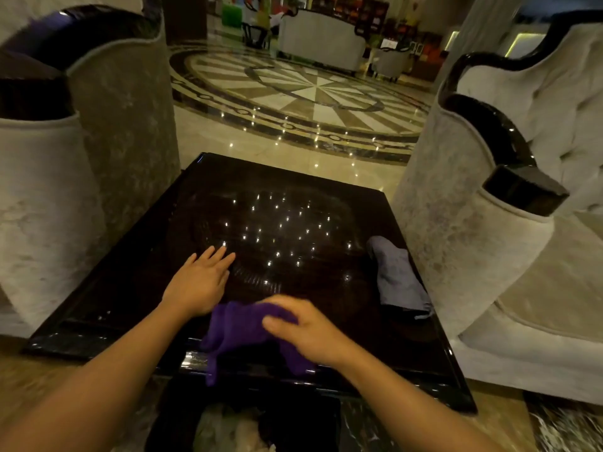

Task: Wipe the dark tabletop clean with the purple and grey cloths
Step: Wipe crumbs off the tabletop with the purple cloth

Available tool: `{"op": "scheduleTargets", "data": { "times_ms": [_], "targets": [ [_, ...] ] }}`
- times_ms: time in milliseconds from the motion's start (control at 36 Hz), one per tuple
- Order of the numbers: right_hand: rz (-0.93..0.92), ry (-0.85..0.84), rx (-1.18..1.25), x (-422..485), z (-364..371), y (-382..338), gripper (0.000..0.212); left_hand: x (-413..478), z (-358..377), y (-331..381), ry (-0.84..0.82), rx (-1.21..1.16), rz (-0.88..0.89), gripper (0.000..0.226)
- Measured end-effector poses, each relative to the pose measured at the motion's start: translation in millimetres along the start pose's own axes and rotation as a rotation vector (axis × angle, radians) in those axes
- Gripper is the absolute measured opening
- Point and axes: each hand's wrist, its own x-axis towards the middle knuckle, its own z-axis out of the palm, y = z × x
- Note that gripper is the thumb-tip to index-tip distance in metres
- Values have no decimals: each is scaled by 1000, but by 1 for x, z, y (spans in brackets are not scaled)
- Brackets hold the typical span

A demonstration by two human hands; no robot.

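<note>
**Head view: both hands on dark tabletop, purple cloth under right**

Left hand (199,285) lies flat, palm down, on the dark tabletop (130,272); fingers straight, slightly spread, holding nothing. Right hand (305,327) presses on the purple cloth (238,327) near the table's near edge; fingers curled over it, blurred. One corner of the cloth hangs over that edge. Grey cloth (398,278) lies crumpled by the right edge, apart from both hands. Pale armchairs (489,230) flank the table.

tabletop (137,272): glossy dark | purple cloth (238,324): fuzzy | armchair (456,243): velvety
</note>
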Motion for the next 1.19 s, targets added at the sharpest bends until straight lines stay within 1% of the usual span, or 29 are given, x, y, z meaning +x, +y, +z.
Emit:
{"op": "scheduleTargets", "data": {
  "times_ms": [83, 139, 222, 333, 389, 472, 528, 639, 667, 833, 944, 1083, 1167, 1194],
  "targets": [
    [0, 119, 92, 12, -20, -6, 20, 0, 1, -2, -18, 42, 20, 53],
    [-3, 195, 158, 21, -34, -11, 21, 0, 1, -1, 2, 52, 20, 51],
    [-3, 309, 240, 33, -56, -13, 17, 0, 2, 2, 32, 41, -3, 48],
    [15, 419, 391, 50, -85, -14, 18, 3, 4, 2, 40, 53, -13, 48],
    [34, 471, 430, 58, -101, -14, 17, 4, 4, 1, 37, 55, -14, 48],
    [42, 559, 407, 71, -127, -11, 15, 5, 3, 0, 26, 47, -14, 48],
    [56, 651, 364, 81, -144, -7, 13, 5, 3, 1, 10, 40, -5, 48],
    [88, 857, 303, 101, -178, 1, 30, 6, -1, 1, -35, 36, -4, 48],
    [89, 895, 260, 105, -186, 3, 31, 5, -1, 2, -42, 29, -5, 48],
    [75, 1040, -46, 120, -223, 20, 31, 6, 0, 1, -42, -1, -12, 48],
    [83, 1047, -243, 128, -239, 36, 32, 6, 0, 0, -49, -15, -23, 48],
    [172, 1049, -563, 137, -251, 58, 31, 4, -1, 1, -38, -26, -31, 48],
    [225, 1001, -659, 141, -255, 72, 34, 4, -2, 2, -46, -36, -32, 47],
    [275, 969, -682, 141, -257, 76, 37, 4, -2, 3, -51, -40, -28, 47]
  ]
}}
